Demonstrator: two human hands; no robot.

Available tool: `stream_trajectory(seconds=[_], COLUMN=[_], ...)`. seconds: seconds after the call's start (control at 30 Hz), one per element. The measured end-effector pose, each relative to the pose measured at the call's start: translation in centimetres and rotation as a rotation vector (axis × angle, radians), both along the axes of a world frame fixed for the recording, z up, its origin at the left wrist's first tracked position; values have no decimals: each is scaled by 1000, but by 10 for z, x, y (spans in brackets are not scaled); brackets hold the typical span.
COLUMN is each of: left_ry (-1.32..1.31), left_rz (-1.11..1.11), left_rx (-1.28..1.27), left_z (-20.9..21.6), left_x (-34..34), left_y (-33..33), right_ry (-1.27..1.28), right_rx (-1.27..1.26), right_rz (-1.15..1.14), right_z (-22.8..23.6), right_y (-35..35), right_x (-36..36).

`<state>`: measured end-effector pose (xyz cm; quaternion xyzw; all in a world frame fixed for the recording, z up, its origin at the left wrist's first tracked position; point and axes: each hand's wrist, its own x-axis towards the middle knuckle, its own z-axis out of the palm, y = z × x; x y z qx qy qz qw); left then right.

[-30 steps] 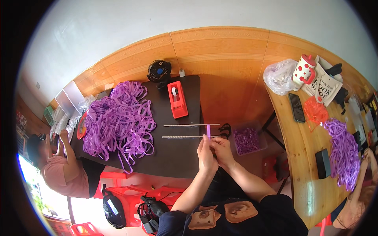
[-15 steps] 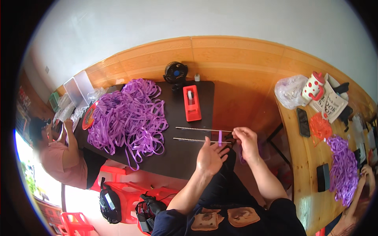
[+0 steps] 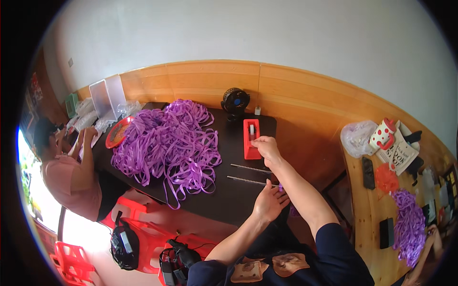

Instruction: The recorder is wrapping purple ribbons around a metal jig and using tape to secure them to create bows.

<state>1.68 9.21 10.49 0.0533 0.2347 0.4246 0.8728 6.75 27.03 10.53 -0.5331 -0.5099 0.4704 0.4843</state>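
Observation:
My right hand (image 3: 266, 149) reaches across to the red tape dispenser (image 3: 250, 138), with thumb and fingers pinched together at its near end. What lies between those fingertips is too small to make out. My left hand (image 3: 270, 204) is palm up, fingers stretched out and apart, beside the right ends of two thin metal rods. The far rod (image 3: 249, 168) and the near rod (image 3: 248, 180) lie roughly parallel over the dark table's right part. A bit of purple ribbon (image 3: 281, 188) shows by my left fingertips, partly hidden by my right forearm.
A big heap of purple ribbon (image 3: 164, 143) covers the middle of the dark table (image 3: 210, 207). Behind it stands a black fan (image 3: 235, 102). At left, a person (image 3: 71, 176) works. The wooden table (image 3: 365, 224) at right holds more ribbon (image 3: 408, 229) and a spotted cup (image 3: 383, 134).
My right hand has left the rods' right ends and moved up and left to the tape dispenser. My left hand stays by the ribbon. The whole view has shifted somewhat.

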Motion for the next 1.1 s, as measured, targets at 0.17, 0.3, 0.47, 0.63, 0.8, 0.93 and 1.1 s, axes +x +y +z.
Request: stream_trajectory(seconds=[0.17, 0.3, 0.47, 0.63, 0.8, 0.93, 1.1], left_ry=[-48, -42, 11, -42, -35, -7, 23], left_rz=[10, 23, 40, 23, -10, -39, -35], left_rx=[4, -9, 55, 78, 30, 57, 71], left_z=[-7, -4, 6, -2, -5, -5, -4], left_x=[-4, -5, -4, -4, 0, -5, -7], left_y=[1, -1, -4, -5, -4, -2, -3], right_ry=[271, 256, -43, -138, -632, -611, -297], right_rx=[105, 94, 176, 175, 334, 360, -15], right_rz=[-24, 34, -115, -124, -106, 170, 710], right_z=[25, 42, -8, -28, -27, 4, 50], right_y=[-21, -52, -51, -40, -40, -60, -74], right_x=[-13, -18, -8, 1, 27, 72, 134])
